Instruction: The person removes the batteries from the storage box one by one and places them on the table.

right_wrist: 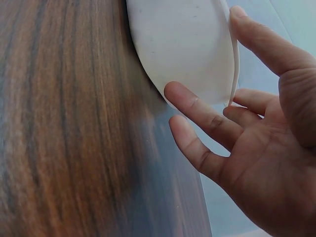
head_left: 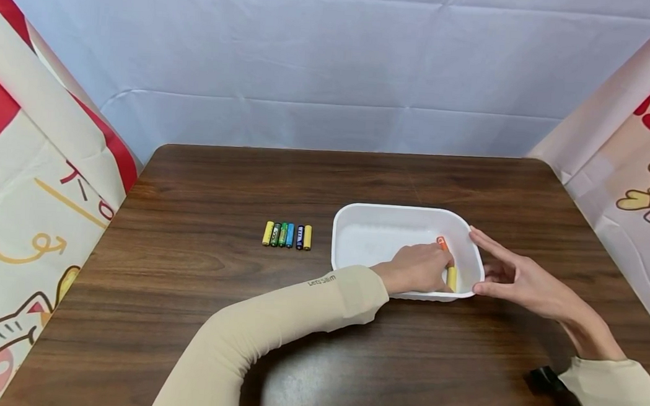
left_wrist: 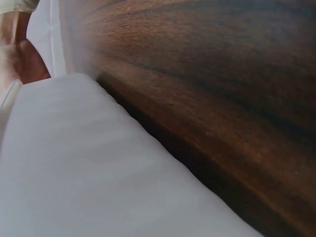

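A white plastic bin [head_left: 364,239] stands on the table, its near wall [left_wrist: 98,158] filling much of the left wrist view. Reaching in over the near side, my left hand [head_left: 418,268] has its fingertips among batteries at the right end. An orange battery [head_left: 442,242] shows past its fingers; a yellow battery [head_left: 452,278] lies between fingers and thumb. I cannot tell whether it is gripped. My right hand [head_left: 527,283] touches the bin's right end, fingers spread and fairly straight. In the right wrist view, its thumb is at the rim and a fingertip [right_wrist: 178,94] overlaps the outer wall.
Left of the bin, several batteries [head_left: 283,234] stand side by side in a row on the dark wooden table [head_left: 213,295]. A pale cloth [head_left: 333,61] hangs behind the table, and printed cloths [head_left: 23,209] hang at both sides.
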Demonstrator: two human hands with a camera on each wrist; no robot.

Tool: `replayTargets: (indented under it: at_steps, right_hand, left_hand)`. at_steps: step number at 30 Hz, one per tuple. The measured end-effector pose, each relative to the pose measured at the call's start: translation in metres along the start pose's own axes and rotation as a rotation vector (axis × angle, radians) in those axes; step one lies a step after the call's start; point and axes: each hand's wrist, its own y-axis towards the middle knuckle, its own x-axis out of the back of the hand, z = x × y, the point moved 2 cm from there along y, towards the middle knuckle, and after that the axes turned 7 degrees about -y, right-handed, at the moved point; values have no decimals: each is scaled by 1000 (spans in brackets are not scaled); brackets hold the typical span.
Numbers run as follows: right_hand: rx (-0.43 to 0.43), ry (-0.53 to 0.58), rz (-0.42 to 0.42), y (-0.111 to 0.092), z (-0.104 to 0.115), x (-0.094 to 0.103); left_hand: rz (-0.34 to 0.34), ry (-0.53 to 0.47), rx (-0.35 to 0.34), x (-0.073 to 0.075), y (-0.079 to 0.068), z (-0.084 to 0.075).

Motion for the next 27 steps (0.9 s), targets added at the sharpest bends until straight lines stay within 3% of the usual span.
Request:
replayTargets:
  at_steps: [8, 18, 27]
  right_hand:
    - [13, 15, -1, 0, 0, 0]
    - [13, 44, 10, 0, 1, 0]
    - [-7, 26, -15, 0, -2, -2]
  left_hand:
    - [-39, 3, -4, 6, -5, 1]
    - [-112, -118, -2, 16, -17, 5]
    - [-183, -203, 14, 33, -33, 18]
